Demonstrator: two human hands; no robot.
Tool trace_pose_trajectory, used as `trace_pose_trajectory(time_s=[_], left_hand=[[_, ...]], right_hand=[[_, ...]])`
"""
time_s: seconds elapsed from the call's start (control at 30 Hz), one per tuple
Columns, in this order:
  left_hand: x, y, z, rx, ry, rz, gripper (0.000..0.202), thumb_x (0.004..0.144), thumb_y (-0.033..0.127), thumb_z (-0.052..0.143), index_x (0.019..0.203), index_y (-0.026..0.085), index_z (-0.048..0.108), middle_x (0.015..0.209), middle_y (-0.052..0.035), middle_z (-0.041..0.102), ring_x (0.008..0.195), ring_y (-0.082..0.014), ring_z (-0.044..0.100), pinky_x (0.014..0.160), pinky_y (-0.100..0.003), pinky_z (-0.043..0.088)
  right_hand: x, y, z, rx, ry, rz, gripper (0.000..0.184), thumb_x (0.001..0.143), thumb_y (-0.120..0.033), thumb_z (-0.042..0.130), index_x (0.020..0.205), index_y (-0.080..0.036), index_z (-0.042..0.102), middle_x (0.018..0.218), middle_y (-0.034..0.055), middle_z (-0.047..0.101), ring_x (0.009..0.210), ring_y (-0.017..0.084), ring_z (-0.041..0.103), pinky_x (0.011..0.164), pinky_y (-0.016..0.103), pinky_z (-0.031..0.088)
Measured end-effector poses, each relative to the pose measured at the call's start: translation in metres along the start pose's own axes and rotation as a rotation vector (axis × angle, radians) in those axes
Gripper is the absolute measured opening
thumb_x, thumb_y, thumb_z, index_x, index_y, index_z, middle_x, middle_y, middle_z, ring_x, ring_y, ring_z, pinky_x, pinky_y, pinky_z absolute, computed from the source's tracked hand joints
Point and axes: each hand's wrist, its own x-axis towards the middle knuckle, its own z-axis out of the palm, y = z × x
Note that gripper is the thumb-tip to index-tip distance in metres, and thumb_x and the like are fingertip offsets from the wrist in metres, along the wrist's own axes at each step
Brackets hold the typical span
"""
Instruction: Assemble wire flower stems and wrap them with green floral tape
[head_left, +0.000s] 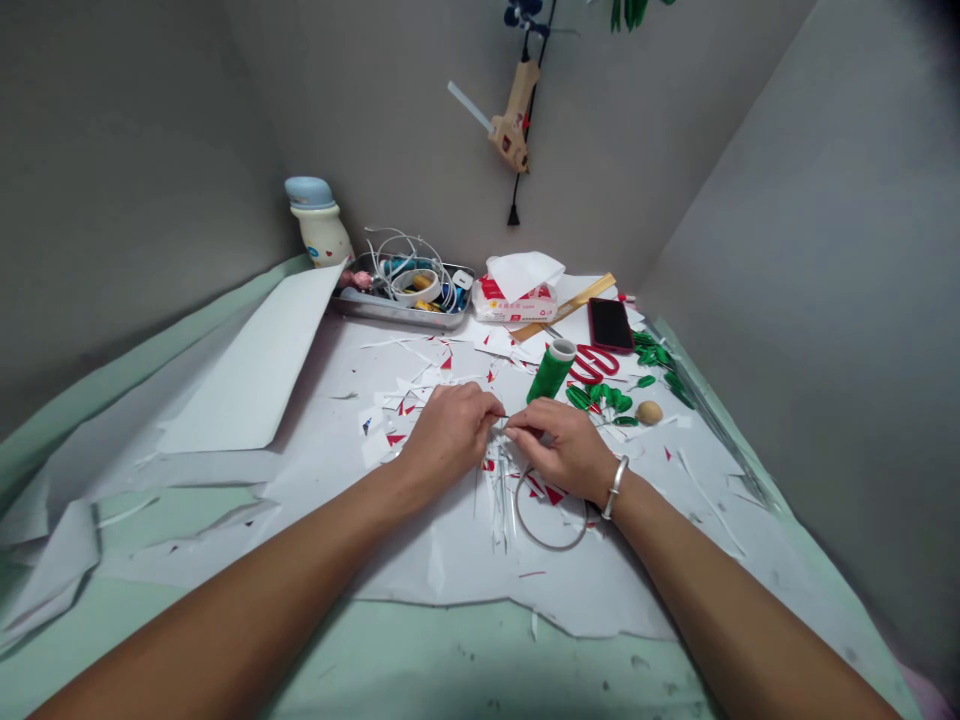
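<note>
My left hand (451, 428) and my right hand (564, 442) meet fingertip to fingertip above the paper-covered table. Both are closed in a pinch, with a short, thin dark strand just visible between them, too small to name. Below the fingers lies a bunch of thin pale wires or strips (499, 510). A grey ring (553, 548) lies partly beneath my right hand. Just behind that hand stands a spool of green thread (551, 370). Green looped pieces (600, 398) lie to its right, beside a small tan ball (649, 412).
Red-handled scissors (594, 364) and a phone (610, 325) lie at the back right. Behind are a tissue pack (517, 300), a metal tray (405, 315) of supplies and a cream bottle (324, 235). A glue gun (514, 120) hangs on the wall. Paper scraps surround my hands.
</note>
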Motion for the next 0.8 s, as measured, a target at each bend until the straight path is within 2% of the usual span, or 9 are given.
trace_pose_trajectory(time_s=[0.17, 0.33, 0.47, 0.6, 0.8], left_hand=[[0.000, 0.000, 0.002, -0.033, -0.072, 0.084, 0.020, 0.084, 0.012, 0.049, 0.088, 0.020, 0.066, 0.084, -0.0027, 0.065, 0.082, -0.0184, 0.057, 0.082, -0.036, 0.039], [0.002, 0.004, -0.003, -0.201, -0.024, 0.017, 0.015, 0.084, 0.014, 0.051, 0.088, 0.021, 0.065, 0.085, -0.0015, 0.065, 0.084, -0.0170, 0.058, 0.084, -0.036, 0.041], [0.003, 0.007, -0.007, -0.259, 0.021, -0.080, 0.014, 0.084, 0.017, 0.050, 0.086, 0.020, 0.064, 0.089, -0.0032, 0.065, 0.086, -0.0177, 0.058, 0.080, -0.034, 0.044], [0.003, 0.005, -0.006, -0.200, 0.038, -0.118, 0.016, 0.084, 0.014, 0.050, 0.086, 0.020, 0.064, 0.090, -0.0044, 0.065, 0.085, -0.0184, 0.059, 0.079, -0.035, 0.044], [0.000, 0.001, 0.001, -0.037, -0.040, 0.021, 0.020, 0.083, 0.012, 0.049, 0.086, 0.021, 0.067, 0.082, -0.0032, 0.065, 0.081, -0.0189, 0.058, 0.081, -0.038, 0.040]], right_hand=[[0.002, 0.007, -0.004, 0.041, 0.099, 0.077, 0.014, 0.087, -0.022, 0.053, 0.081, -0.020, 0.066, 0.073, 0.0025, 0.064, 0.070, 0.015, 0.056, 0.068, 0.028, 0.044], [0.002, 0.016, -0.001, 0.088, 0.073, 0.165, 0.015, 0.087, -0.022, 0.054, 0.083, -0.020, 0.068, 0.076, 0.0015, 0.065, 0.068, 0.013, 0.058, 0.064, 0.025, 0.044], [0.001, 0.012, 0.002, 0.051, -0.009, 0.089, 0.013, 0.086, -0.020, 0.056, 0.083, -0.020, 0.068, 0.076, 0.0014, 0.065, 0.072, 0.014, 0.058, 0.068, 0.026, 0.044], [0.000, 0.002, 0.002, -0.024, -0.062, 0.000, 0.013, 0.086, -0.020, 0.055, 0.085, -0.020, 0.067, 0.077, 0.0024, 0.066, 0.074, 0.015, 0.057, 0.071, 0.028, 0.044], [0.001, -0.001, -0.002, -0.047, 0.083, 0.002, 0.013, 0.087, -0.022, 0.054, 0.083, -0.020, 0.066, 0.074, 0.0030, 0.064, 0.072, 0.016, 0.056, 0.069, 0.029, 0.043]])
